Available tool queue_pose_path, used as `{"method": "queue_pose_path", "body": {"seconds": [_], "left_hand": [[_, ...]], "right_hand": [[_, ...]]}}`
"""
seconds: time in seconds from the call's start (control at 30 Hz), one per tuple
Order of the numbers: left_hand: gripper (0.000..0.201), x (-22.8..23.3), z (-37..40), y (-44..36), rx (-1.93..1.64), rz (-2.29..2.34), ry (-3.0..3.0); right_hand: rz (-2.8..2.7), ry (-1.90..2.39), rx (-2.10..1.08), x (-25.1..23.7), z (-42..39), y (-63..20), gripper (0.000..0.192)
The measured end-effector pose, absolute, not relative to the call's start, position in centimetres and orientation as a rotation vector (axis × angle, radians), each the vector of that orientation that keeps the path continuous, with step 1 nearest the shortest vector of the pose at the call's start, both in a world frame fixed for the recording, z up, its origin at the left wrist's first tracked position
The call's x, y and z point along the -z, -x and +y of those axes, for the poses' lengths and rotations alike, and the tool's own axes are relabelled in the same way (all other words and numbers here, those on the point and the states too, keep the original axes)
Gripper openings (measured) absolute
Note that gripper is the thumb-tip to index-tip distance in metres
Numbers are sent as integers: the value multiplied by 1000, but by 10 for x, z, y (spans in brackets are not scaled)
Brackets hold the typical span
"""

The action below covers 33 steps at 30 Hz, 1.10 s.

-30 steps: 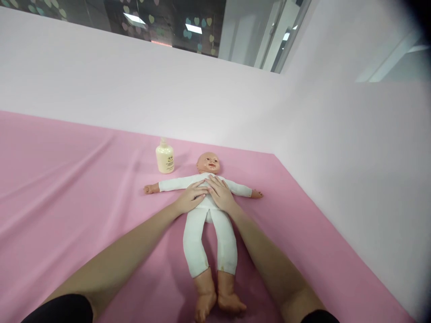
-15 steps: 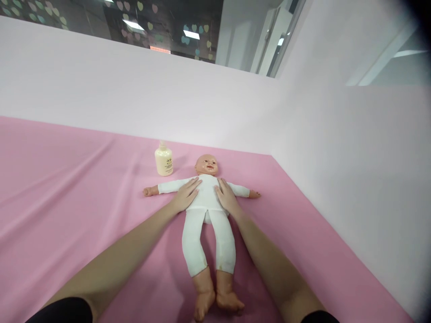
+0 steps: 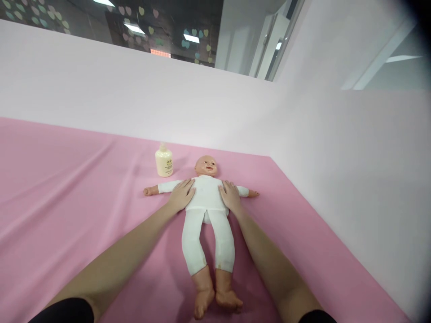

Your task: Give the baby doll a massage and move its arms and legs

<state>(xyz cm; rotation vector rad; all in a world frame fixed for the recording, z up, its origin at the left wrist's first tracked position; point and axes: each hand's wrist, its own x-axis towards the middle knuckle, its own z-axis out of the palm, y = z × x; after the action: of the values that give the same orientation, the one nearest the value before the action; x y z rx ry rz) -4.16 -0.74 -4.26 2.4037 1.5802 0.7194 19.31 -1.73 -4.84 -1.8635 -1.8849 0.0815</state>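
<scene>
A baby doll point(image 3: 206, 195) in a white top and trousers lies on its back on the pink sheet point(image 3: 84, 188), its head away from me and its arms spread wide. My left hand point(image 3: 182, 195) rests flat along the left side of its chest, over the upper sleeve, fingers stretched out. On the opposite side my right hand point(image 3: 230, 195) lies with its fingers extended at the chest's edge and across the doll's other sleeve. Neither hand grasps anything. The doll's bare feet point toward me.
A cream-coloured pump bottle point(image 3: 164, 161) stands upright on the sheet, left of the doll's head. White walls point(image 3: 134, 98) border the surface at the back and right. Above the back wall is a window point(image 3: 175, 31) with heart stickers.
Both hands have slid apart, outward from the middle of the doll's chest toward its sides and sleeves. The doll and bottle stay in place.
</scene>
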Motion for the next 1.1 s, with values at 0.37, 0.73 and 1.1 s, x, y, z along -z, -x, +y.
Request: {"method": "queue_pose_path", "body": {"seconds": [0.37,0.73,1.1], "left_hand": [[40,41,0,62,-662,1932,-2501],[40,45,0,60,-575,2126,-2535],[39,46,0,58,-548,2130,-2545]], "right_hand": [[-1876,1965,126,49,-17,-214,45],[-1815,2041,12,36,-24,-209,43],[-2598,1273,-299,-3,-105,-110,48]]}}
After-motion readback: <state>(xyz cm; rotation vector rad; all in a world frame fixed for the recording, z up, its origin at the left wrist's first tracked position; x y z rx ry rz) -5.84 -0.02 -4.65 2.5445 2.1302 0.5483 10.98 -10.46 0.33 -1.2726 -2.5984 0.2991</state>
